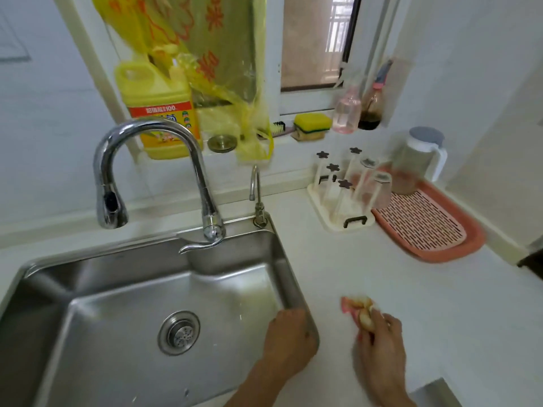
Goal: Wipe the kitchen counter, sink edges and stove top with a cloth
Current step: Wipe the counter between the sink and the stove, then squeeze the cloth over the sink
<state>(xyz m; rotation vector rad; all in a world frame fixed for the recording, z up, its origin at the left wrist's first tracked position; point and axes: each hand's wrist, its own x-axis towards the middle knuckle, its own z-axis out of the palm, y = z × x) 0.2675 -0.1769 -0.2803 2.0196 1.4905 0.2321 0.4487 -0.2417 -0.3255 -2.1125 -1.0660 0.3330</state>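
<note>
A steel sink fills the lower left of the head view, with a tall chrome faucet behind it. My left hand rests on the sink's right front rim, fingers curled over the edge, holding nothing that I can see. On the white counter just right of the sink, my right hand presses a bunched pink and yellow cloth against the surface. The stove top is out of view.
A small filter tap stands at the sink's back right corner. A cream cup rack with upturned glasses and a pink drain tray with a jug sit at the back right. Detergent jug, sponge and bottles line the windowsill.
</note>
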